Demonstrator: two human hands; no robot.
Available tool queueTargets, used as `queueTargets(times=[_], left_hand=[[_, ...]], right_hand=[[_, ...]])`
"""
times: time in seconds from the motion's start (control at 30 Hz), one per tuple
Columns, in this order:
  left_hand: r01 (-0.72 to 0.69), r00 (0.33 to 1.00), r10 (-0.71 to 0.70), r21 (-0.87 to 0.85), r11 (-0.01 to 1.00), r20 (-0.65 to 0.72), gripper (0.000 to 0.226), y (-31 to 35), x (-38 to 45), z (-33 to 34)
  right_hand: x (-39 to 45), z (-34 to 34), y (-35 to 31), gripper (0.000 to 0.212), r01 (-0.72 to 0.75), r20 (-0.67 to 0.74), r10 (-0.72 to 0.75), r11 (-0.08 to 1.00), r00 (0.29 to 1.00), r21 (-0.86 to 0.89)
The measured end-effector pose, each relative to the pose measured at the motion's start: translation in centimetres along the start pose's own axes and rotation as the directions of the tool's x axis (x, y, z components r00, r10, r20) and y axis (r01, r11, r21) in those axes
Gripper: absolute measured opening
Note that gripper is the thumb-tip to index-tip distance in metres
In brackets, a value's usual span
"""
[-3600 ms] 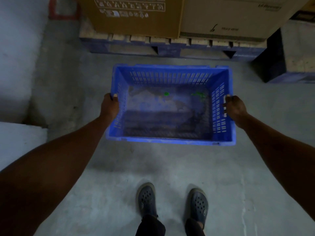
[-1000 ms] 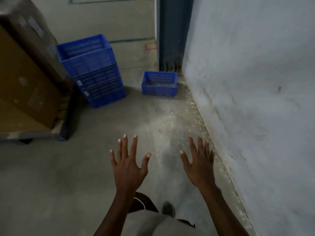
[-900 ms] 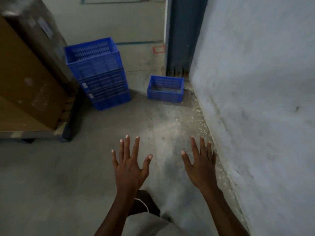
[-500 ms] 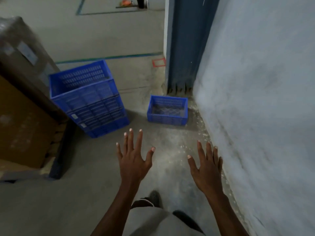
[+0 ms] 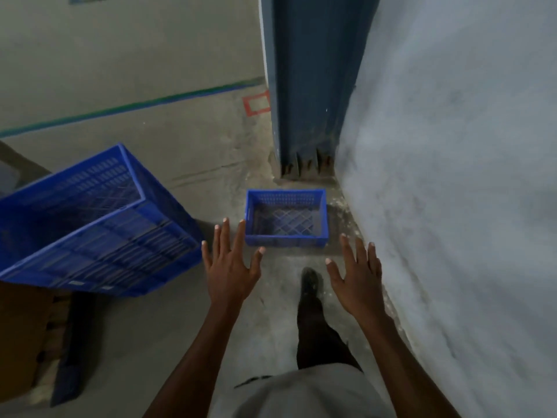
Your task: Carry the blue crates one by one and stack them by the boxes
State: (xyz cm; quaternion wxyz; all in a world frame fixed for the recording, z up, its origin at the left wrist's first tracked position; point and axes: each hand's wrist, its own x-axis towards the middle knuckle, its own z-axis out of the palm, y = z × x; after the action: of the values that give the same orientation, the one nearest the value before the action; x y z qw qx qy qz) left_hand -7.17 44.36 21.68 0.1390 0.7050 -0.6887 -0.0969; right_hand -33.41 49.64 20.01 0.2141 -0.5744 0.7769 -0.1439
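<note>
While both hands are empty, I judge the step in hand to be the approach to the next crate. The left hand and right hand are held out ahead with fingers spread, gripping nothing. One crate sits upright on the floor, at the foot of a steel column and close to the wall. It appears empty. A stack of crates stands to the left, beside a box on a pallet.

Next move, in my judgement: bend, take the crate by its two short sides, lift and turn left. Hazards: the wall crowds the right hand, and the stack narrows the passage on the left. One foot is forward, near the crate.
</note>
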Motion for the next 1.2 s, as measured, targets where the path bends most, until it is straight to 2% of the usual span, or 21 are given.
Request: queueTargets(times=[0.17, 0.3, 0.43, 0.57, 0.67, 0.73, 0.87, 0.93, 1.0, 1.1, 1.2], left_hand=[[0.091, 0.981, -0.089, -0.003, 0.996, 0.173, 0.074, 0.5, 11.6, 5.5], [0.119, 0.932, -0.13, 0.053, 0.991, 0.337, 0.074, -1.1, 20.1, 10.8], [0.12, 0.873, -0.143, 0.08, 0.99, 0.466, 0.07, -4.8, 27.6, 18.4], [0.139, 0.824, -0.155, 0.072, 0.988, 0.545, 0.061, -9.8, 35.0, 30.1], [0.218, 0.76, -0.174, 0.008, 0.976, 0.626, 0.048, -14.3, 39.6, 40.9], [0.286, 0.716, -0.21, -0.005, 0.958, 0.666, 0.045, -17.8, 41.7, 47.5], [0.398, 0.7, -0.323, 0.028, 0.917, 0.637, 0.052, -23.0, 45.1, 58.0], [0.485, 0.683, -0.419, 0.057, 0.873, 0.599, 0.062, -24.9, 46.6, 62.1], [0.531, 0.657, -0.473, 0.085, 0.843, 0.586, 0.069, -26.4, 47.5, 65.4], [0.575, 0.657, -0.479, 0.023, 0.818, 0.582, 0.063, -27.5, 47.9, 68.6], [0.691, 0.647, -0.551, -0.099, 0.716, 0.527, 0.055, -28.4, 48.5, 70.3]], right_hand=[[14.9, 2.0, -0.2, 0.07, -0.034, 0.195, 0.036, 0.999, 0.98, -0.01], [25.3, 6.2, 1.0, 0.068, -0.07, 0.349, 0.079, 0.997, 0.934, -0.038], [33.6, 12.8, 3.1, 0.061, -0.219, 0.475, 0.192, 0.976, 0.859, 0.003], [41.5, 22.1, 7.8, 0.064, -0.378, 0.567, 0.336, 0.924, 0.752, -0.047], [47.7, 29.9, 12.5, 0.061, -0.515, 0.555, 0.444, 0.857, 0.704, -0.032], [51.6, 34.9, 15.6, 0.059, -0.541, 0.542, 0.475, 0.84, 0.693, -0.044], [57.8, 43.0, 21.5, 0.063, -0.601, 0.463, 0.556, 0.797, 0.69, -0.06], [60.2, 46.5, 24.2, 0.072, -0.643, 0.419, 0.6, 0.764, 0.682, -0.048], [61.7, 49.4, 26.2, 0.066, -0.669, 0.389, 0.618, 0.743, 0.683, -0.007], [62.8, 52.6, 28.1, 0.054, -0.692, 0.32, 0.64, 0.718, 0.698, 0.072], [64.0, 54.1, 29.3, 0.069, -0.755, 0.303, 0.693, 0.623, 0.655, 0.206]])
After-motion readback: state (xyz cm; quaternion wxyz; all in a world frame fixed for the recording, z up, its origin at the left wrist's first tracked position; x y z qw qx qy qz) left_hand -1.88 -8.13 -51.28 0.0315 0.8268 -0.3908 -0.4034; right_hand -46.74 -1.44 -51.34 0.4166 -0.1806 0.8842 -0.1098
